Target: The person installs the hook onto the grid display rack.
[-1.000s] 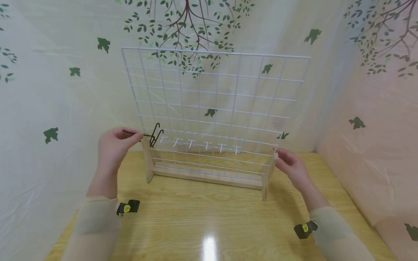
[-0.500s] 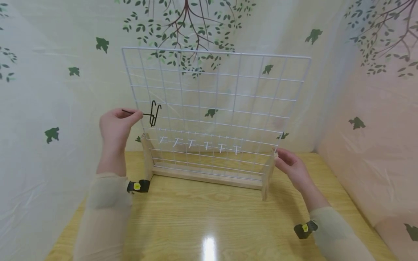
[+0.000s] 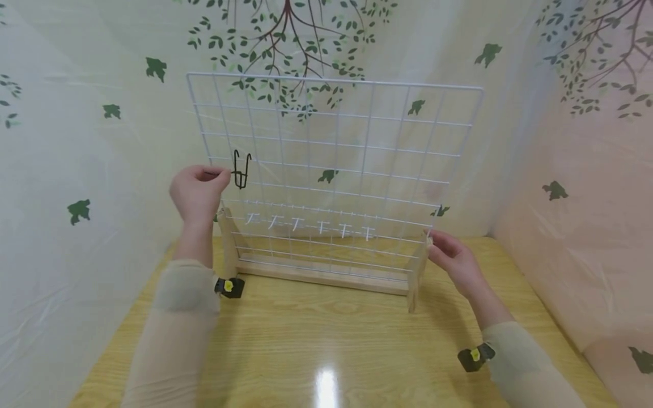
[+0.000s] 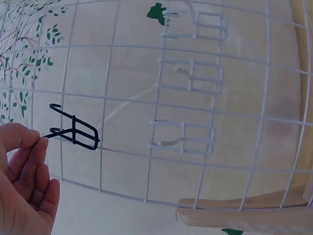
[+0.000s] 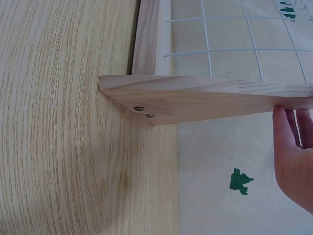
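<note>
My left hand [image 3: 200, 190] pinches the stem of a black wire hook [image 3: 241, 173] between thumb and fingertips. The hook has two curved prongs pointing up and stands at the left part of a white wire grid panel [image 3: 336, 148]; in the left wrist view the hook [image 4: 78, 129] overlaps the wires, and whether its prongs are over a wire I cannot tell. My right hand [image 3: 456, 263] grips the upper end of the right post of the wooden stand [image 3: 326, 276] that carries the grid. In the right wrist view that post [image 5: 195, 100] shows two screws.
Several white wire hooks [image 3: 297, 224] hang in a row low on the grid. The stand rests on a wood-grain table [image 3: 326, 334]. A leaf-patterned curtain [image 3: 102, 153] hangs behind and at the sides.
My left hand has lifted the black hook from the low left corner to a higher spot, then shifted right, closer to the grid. My right hand has stayed on the post.
</note>
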Demonstrator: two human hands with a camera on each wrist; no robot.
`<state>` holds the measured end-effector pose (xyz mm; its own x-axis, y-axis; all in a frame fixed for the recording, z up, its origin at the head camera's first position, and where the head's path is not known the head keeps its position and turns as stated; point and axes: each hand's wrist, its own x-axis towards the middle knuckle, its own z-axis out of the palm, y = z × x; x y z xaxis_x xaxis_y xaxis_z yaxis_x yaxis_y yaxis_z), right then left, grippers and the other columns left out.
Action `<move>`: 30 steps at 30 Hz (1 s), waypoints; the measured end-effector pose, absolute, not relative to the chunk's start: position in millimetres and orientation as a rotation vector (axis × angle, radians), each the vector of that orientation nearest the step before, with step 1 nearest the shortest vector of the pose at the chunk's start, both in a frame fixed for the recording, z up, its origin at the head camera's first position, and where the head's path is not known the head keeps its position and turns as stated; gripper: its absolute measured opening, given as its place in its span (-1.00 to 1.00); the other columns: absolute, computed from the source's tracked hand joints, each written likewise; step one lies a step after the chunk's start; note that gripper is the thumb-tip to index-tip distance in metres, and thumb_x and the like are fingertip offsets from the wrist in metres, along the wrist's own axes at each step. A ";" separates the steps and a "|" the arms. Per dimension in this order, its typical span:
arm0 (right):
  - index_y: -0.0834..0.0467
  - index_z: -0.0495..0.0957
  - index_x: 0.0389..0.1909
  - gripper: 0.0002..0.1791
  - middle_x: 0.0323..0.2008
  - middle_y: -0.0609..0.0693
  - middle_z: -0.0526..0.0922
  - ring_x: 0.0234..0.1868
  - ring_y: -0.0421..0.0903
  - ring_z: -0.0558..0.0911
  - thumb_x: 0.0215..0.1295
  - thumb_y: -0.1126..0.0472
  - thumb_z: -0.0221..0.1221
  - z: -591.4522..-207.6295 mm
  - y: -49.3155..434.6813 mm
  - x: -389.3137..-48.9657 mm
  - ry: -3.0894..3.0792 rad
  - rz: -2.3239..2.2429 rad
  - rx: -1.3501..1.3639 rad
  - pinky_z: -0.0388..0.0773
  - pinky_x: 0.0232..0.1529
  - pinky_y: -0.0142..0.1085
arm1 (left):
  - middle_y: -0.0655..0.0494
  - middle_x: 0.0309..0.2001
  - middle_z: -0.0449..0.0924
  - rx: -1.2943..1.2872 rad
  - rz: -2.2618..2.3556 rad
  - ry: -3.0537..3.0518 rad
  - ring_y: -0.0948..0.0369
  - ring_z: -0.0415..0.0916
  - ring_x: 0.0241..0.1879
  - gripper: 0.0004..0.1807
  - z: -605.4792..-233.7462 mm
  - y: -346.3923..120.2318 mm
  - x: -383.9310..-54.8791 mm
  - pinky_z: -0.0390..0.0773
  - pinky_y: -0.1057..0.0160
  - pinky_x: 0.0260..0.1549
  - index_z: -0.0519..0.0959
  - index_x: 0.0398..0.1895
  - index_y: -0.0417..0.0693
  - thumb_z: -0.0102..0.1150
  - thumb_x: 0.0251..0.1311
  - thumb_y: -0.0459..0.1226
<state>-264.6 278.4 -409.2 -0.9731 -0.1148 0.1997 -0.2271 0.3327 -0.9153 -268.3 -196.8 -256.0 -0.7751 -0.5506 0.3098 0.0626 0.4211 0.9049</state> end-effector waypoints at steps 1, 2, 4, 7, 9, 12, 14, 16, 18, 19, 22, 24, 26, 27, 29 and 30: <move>0.28 0.32 0.38 -0.39 0.29 0.33 0.40 0.04 -0.41 0.49 0.46 0.03 0.13 -409.6 278.6 -265.1 -2.476 1.730 0.328 0.46 0.00 -0.55 | 0.30 -0.45 0.60 0.407 -1.350 -2.115 0.33 0.47 -0.37 -0.85 -257.7 -196.1 -268.2 0.44 0.36 -0.33 0.73 -0.30 -0.03 0.33 0.14 -0.17; 0.29 0.32 0.37 -0.40 0.28 0.34 0.41 0.04 -0.41 0.50 0.46 0.05 0.13 -410.1 278.9 -265.6 -2.467 1.730 0.335 0.46 0.00 -0.55 | 0.26 -0.41 0.62 0.401 -1.327 -2.138 0.33 0.48 -0.37 -0.81 -259.5 -195.6 -268.2 0.44 0.37 -0.33 0.73 -0.26 -0.07 0.32 0.15 -0.16; 0.30 0.32 0.37 -0.41 0.27 0.34 0.42 0.03 -0.42 0.50 0.47 0.06 0.13 -410.8 279.6 -266.3 -2.463 1.719 0.347 0.47 -0.01 -0.55 | 0.16 -0.34 0.67 0.381 -1.281 -2.177 0.33 0.48 -0.36 -0.75 -262.9 -194.2 -268.2 0.43 0.38 -0.34 0.73 -0.20 -0.13 0.31 0.16 -0.16; 0.30 0.32 0.37 -0.41 0.27 0.30 0.43 0.04 -0.41 0.49 0.47 0.05 0.13 -410.8 280.4 -266.5 -2.465 1.706 0.350 0.46 -0.01 -0.55 | 0.03 -0.28 0.71 0.340 -1.210 -2.217 0.30 0.50 -0.37 -0.73 -267.6 -191.5 -268.1 0.42 0.38 -0.34 0.73 -0.20 -0.16 0.30 0.17 -0.16; 0.29 0.32 0.37 -0.40 0.27 0.29 0.43 0.05 -0.41 0.49 0.46 0.04 0.12 -410.1 280.7 -266.1 -2.473 1.699 0.346 0.46 0.00 -0.55 | -0.01 -0.26 0.72 0.307 -1.191 -2.232 0.27 0.51 -0.34 -0.75 -270.1 -189.4 -267.6 0.42 0.37 -0.30 0.73 -0.20 -0.16 0.30 0.17 -0.17; 0.29 0.32 0.37 -0.40 0.28 0.31 0.41 0.06 -0.40 0.48 0.47 0.04 0.13 -409.3 280.4 -265.6 -2.475 1.705 0.339 0.45 0.00 -0.55 | -0.02 -0.22 0.71 0.261 -1.195 -2.263 0.23 0.52 -0.29 -0.75 -273.2 -187.2 -265.6 0.42 0.33 -0.23 0.72 -0.19 -0.16 0.31 0.19 -0.17; 0.29 0.32 0.38 -0.41 0.28 0.32 0.41 0.05 -0.41 0.48 0.47 0.05 0.13 -408.9 279.9 -265.1 -2.477 1.705 0.334 0.45 0.00 -0.56 | -0.01 -0.21 0.70 0.238 -1.226 -2.275 0.22 0.52 -0.26 -0.74 -275.9 -187.1 -263.8 0.43 0.32 -0.21 0.70 -0.16 -0.17 0.32 0.19 -0.18; 0.28 0.32 0.38 -0.41 0.28 0.32 0.41 0.05 -0.41 0.48 0.47 0.05 0.13 -408.8 279.6 -264.7 -2.476 1.708 0.332 0.45 0.00 -0.56 | 0.00 -0.20 0.69 0.229 -1.263 -2.286 0.22 0.52 -0.25 -0.72 -278.9 -187.9 -261.2 0.44 0.33 -0.21 0.69 -0.12 -0.16 0.33 0.19 -0.18; 0.28 0.31 0.38 -0.41 0.29 0.32 0.41 0.05 -0.41 0.48 0.47 0.06 0.12 -408.4 279.8 -264.7 -2.476 1.715 0.335 0.45 0.00 -0.56 | 0.00 -0.18 0.69 0.224 -1.303 -2.287 0.23 0.53 -0.24 -0.69 -282.1 -189.7 -258.4 0.45 0.35 -0.21 0.68 -0.08 -0.16 0.34 0.18 -0.17; 0.27 0.31 0.38 -0.41 0.29 0.32 0.41 0.05 -0.41 0.48 0.47 0.05 0.12 -408.1 279.9 -264.8 -2.479 1.714 0.333 0.44 0.00 -0.57 | 0.00 -0.16 0.69 0.224 -1.323 -2.290 0.23 0.54 -0.23 -0.67 -283.6 -190.7 -257.0 0.47 0.36 -0.21 0.67 -0.05 -0.16 0.34 0.19 -0.17; 0.25 0.30 0.40 -0.40 0.30 0.29 0.40 0.09 -0.34 0.48 0.47 0.02 0.11 -407.0 279.9 -264.7 -2.494 1.710 0.317 0.44 0.02 -0.56 | 0.01 -0.08 0.67 0.223 -1.367 -2.326 0.22 0.54 -0.16 -0.63 -287.1 -194.1 -251.2 0.50 0.34 -0.16 0.63 0.00 -0.15 0.34 0.21 -0.13; 0.22 0.30 0.41 -0.39 0.32 0.26 0.40 0.16 -0.22 0.48 0.47 0.00 0.11 -406.4 279.3 -264.2 -2.506 1.698 0.292 0.44 0.05 -0.53 | 0.00 -0.05 0.65 0.212 -1.379 -2.359 0.19 0.53 -0.13 -0.61 -289.4 -196.0 -247.5 0.50 0.31 -0.12 0.62 0.02 -0.15 0.32 0.23 -0.11; 0.19 0.28 0.43 -0.37 0.34 0.22 0.40 0.24 -0.08 0.46 0.47 -0.01 0.11 -406.0 278.2 -262.9 -2.521 1.668 0.271 0.44 0.08 -0.48 | -0.01 -0.02 0.64 0.190 -1.394 -2.388 0.16 0.53 -0.10 -0.60 -292.5 -197.4 -244.2 0.51 0.28 -0.10 0.61 0.04 -0.16 0.31 0.24 -0.10; 0.18 0.27 0.44 -0.36 0.35 0.20 0.39 0.28 -0.01 0.44 0.46 -0.01 0.11 -406.0 277.5 -261.9 -2.524 1.657 0.264 0.44 0.11 -0.47 | -0.02 -0.02 0.65 0.176 -1.398 -2.398 0.14 0.53 -0.09 -0.60 -294.4 -197.8 -242.6 0.51 0.27 -0.10 0.61 0.04 -0.16 0.31 0.25 -0.10; 0.18 0.24 0.46 -0.35 0.36 0.20 0.38 0.33 0.09 0.39 0.47 0.00 0.11 -406.1 275.7 -259.6 -2.520 1.630 0.260 0.42 0.13 -0.46 | -0.03 -0.01 0.64 0.142 -1.400 -2.421 0.12 0.53 -0.08 -0.60 -299.1 -198.1 -239.8 0.51 0.26 -0.08 0.60 0.05 -0.18 0.30 0.26 -0.11; 0.18 0.22 0.47 -0.35 0.36 0.21 0.38 0.34 0.12 0.37 0.47 0.03 0.11 -406.2 274.7 -258.1 -2.509 1.619 0.263 0.41 0.14 -0.47 | -0.04 -0.01 0.64 0.127 -1.399 -2.431 0.12 0.53 -0.07 -0.60 -301.8 -197.9 -238.5 0.51 0.25 -0.08 0.60 0.05 -0.18 0.29 0.26 -0.12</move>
